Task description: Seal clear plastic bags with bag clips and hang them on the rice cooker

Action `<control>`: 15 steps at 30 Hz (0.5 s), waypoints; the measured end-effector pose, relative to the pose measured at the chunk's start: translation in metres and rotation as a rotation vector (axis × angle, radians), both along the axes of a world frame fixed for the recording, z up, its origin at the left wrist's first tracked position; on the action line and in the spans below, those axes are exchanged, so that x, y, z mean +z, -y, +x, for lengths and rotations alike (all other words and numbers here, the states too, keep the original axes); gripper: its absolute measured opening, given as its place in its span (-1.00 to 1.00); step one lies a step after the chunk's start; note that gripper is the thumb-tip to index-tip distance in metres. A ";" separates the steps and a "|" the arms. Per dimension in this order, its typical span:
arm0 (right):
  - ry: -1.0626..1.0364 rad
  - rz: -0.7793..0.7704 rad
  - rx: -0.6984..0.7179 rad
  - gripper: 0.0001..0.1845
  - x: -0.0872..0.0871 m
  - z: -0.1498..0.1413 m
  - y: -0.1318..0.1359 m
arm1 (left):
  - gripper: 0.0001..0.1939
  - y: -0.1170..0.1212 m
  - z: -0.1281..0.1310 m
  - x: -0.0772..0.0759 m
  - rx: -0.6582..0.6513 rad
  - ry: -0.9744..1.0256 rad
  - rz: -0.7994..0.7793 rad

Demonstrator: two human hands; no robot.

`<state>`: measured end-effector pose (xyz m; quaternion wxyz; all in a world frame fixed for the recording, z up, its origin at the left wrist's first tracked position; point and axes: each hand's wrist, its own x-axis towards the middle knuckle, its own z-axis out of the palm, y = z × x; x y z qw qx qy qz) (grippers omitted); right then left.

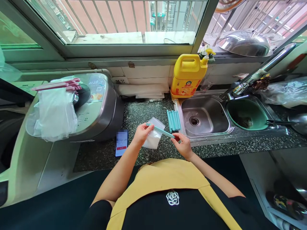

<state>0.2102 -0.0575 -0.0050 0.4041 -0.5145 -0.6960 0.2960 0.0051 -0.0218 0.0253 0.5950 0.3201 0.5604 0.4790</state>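
- Left hand (143, 132) is pinching one end of the teal sealing clip (160, 130), grip clamped, over the small clear bag (153, 137).
- Right hand (183, 145) is clamping the clip's other end, at 3 o'clock of the bag, above the tabletop (144, 115).
- Step judged: the clip is being fitted on the bag mouth; next move calls for aligning it and pressing it closed.
- Spare clips (173, 120) are lying at 1 o'clock.

Bright daylight pours through the window (115, 22) – soft shadows, glare on the steel sink (203, 116). The wide lens bends the edges; the phone (122, 142) screen is partly pixelated.

The phone (122, 143) lying on the worktop (144, 115) shows "01:26" on its screen, above a red button. The yellow detergent jug (188, 76) has a red label and the appliance (96, 102) lid bears printing, both too small to read.
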 end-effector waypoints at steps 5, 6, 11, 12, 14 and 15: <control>0.091 0.068 0.012 -0.85 -0.003 0.001 -0.002 | -0.57 -0.002 0.001 -0.004 -0.024 -0.021 0.008; 0.129 0.092 0.022 -0.85 -0.004 0.001 -0.002 | -0.57 -0.003 0.001 -0.006 -0.036 -0.030 0.009; 0.414 0.141 0.049 -0.81 -0.010 -0.001 -0.009 | -0.61 -0.015 -0.005 -0.014 -0.172 -0.305 0.037; 0.459 0.116 0.027 -0.80 -0.013 -0.001 -0.013 | -0.65 -0.020 -0.006 -0.014 -0.206 -0.428 0.055; 0.536 0.040 -0.054 -0.75 -0.020 0.002 -0.023 | -0.69 -0.028 -0.005 -0.016 -0.282 -0.715 0.070; 0.573 -0.011 -0.115 -0.74 -0.024 0.005 -0.030 | -0.66 -0.032 -0.003 -0.018 -0.333 -0.853 0.057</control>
